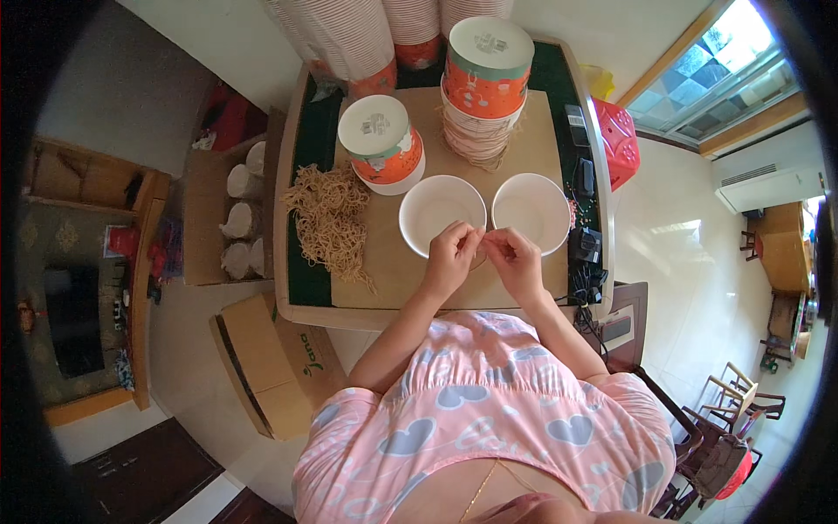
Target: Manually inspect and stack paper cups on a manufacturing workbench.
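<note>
My left hand point(452, 255) and my right hand point(516, 260) meet fingertip to fingertip at the near side of two white paper buckets. Both pinch what looks like a thin tan cord point(477, 264), a short bit of which shows below the fingers. The left bucket point(436, 206) stands mouth up just beyond my left hand, and the right bucket point(534, 206) mouth up beyond my right. Left of them lies a tangled heap of tan cords point(330, 223). An upside-down orange and white bucket point(384, 144) stands behind the heap.
A taller stack of upside-down buckets point(487, 83) stands at the back, cords gathered round its lower part. Tall nested stacks point(340, 39) rise behind. Dark adapters and cables point(587, 249) line the table's right edge. An open carton point(223, 214) with white bundles stands left; another carton point(271, 367) lies on the floor.
</note>
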The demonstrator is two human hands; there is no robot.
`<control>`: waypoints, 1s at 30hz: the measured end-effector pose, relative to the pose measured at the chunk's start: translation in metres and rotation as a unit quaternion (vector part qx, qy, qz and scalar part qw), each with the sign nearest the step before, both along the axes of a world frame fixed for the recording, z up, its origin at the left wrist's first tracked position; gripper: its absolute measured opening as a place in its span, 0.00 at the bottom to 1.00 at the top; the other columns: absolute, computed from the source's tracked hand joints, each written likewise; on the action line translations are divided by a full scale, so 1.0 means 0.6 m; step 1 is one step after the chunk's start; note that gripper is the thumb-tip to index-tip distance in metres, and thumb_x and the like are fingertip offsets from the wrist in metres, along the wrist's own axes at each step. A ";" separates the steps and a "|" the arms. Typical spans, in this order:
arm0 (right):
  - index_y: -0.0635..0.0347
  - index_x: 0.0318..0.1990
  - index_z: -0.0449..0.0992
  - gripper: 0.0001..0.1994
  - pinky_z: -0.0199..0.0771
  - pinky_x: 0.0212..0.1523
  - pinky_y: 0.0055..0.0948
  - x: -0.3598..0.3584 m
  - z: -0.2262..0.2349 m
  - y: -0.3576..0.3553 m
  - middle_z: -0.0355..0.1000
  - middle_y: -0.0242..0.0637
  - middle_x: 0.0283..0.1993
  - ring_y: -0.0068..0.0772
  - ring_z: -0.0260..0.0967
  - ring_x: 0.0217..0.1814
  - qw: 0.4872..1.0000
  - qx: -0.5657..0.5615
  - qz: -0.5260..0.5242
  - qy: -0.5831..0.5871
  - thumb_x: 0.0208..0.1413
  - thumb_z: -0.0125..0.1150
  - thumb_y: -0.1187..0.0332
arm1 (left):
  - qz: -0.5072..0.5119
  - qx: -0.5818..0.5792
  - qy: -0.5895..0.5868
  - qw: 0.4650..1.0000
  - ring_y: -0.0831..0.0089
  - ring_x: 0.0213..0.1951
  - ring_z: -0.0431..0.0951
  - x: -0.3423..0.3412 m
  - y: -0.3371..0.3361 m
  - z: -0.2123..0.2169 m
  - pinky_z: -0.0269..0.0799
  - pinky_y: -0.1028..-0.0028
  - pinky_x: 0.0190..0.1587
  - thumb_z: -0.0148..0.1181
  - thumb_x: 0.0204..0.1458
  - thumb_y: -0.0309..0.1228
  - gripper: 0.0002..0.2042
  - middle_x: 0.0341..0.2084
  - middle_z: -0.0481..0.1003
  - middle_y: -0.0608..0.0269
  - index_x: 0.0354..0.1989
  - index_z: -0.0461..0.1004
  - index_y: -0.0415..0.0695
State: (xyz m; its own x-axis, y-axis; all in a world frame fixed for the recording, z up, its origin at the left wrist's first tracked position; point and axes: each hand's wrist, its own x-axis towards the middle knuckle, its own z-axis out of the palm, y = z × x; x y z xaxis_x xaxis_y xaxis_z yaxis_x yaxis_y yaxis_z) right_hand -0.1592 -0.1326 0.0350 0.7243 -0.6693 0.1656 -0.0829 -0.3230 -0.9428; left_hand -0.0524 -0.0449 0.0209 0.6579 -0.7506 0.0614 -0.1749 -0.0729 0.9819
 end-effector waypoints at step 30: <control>0.61 0.32 0.70 0.06 0.71 0.36 0.32 0.064 -0.048 0.022 0.72 0.37 0.43 0.39 0.68 0.42 0.995 -0.065 0.071 -0.015 0.46 0.60 0.75 | -0.041 0.022 0.319 0.947 0.78 0.39 0.74 0.120 0.102 -0.045 0.69 0.79 0.44 0.53 0.46 0.19 0.16 0.38 0.74 0.61 0.46 0.70 0.33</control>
